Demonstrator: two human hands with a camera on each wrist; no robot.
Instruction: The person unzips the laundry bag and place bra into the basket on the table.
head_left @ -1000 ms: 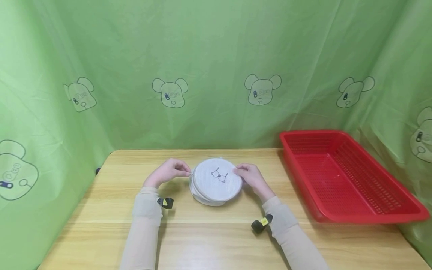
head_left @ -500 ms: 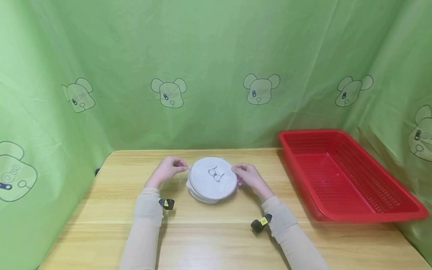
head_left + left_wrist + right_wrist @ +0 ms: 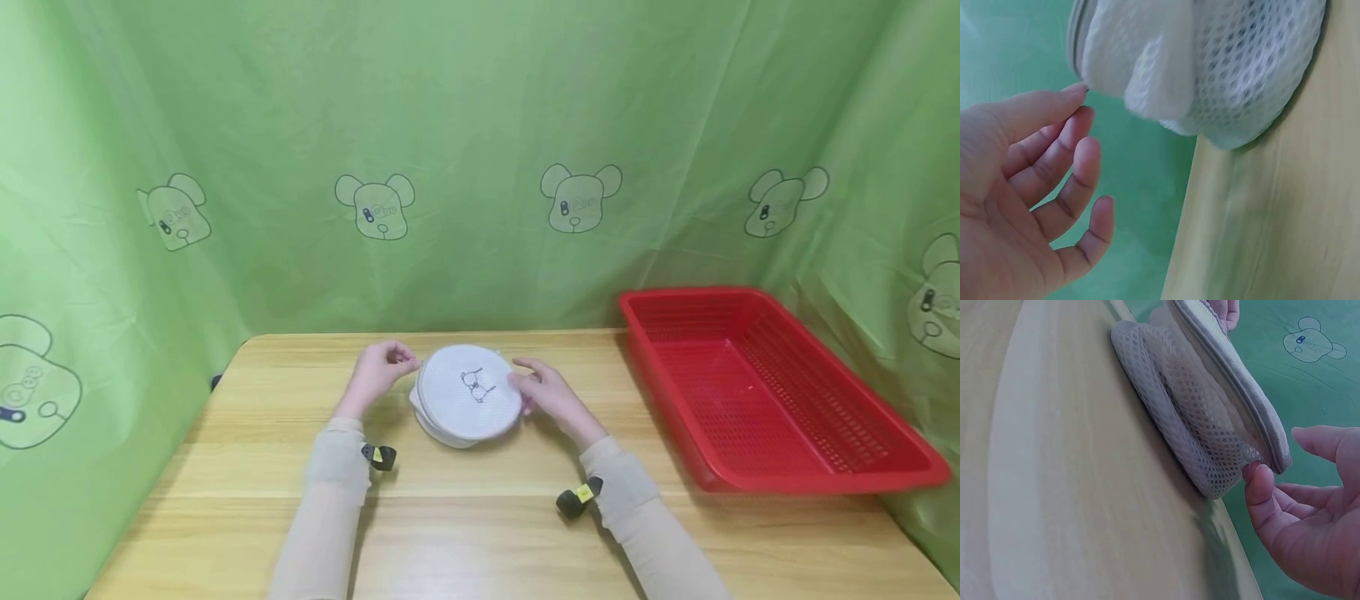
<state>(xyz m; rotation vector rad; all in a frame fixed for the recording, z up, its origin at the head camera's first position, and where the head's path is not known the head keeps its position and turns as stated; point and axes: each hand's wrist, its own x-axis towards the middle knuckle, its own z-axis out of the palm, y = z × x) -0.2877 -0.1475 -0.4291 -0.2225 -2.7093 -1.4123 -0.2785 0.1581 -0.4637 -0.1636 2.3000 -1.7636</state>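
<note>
A round white mesh laundry bag [image 3: 468, 392] with a dark line drawing on top rests on the table, its lid side tilted. My left hand [image 3: 381, 371] is at its left rim, thumb and forefinger pinching a small zipper pull [image 3: 1087, 91], mostly hidden by the fingertips. Around the right edge is my right hand [image 3: 551, 396]. In the right wrist view its thumb [image 3: 1319, 442] stands slightly off the zippered rim [image 3: 1254, 394], while bent fingers [image 3: 1261, 487] touch the mesh underneath. Soft folds of mesh [image 3: 1160, 69] hang below the rim in the left wrist view.
A large red plastic basket [image 3: 675, 417] stands on the right of the wooden table [image 3: 450, 533]. Green curtains [image 3: 480, 267] with bear-head prints enclose the back and sides. Each wrist carries a small black camera, on the left [image 3: 382, 457] and on the right [image 3: 576, 500].
The bag has shifted slightly left and away from me, along with my left hand. My right forefinger has lifted and its thumb has loosened at the rim.
</note>
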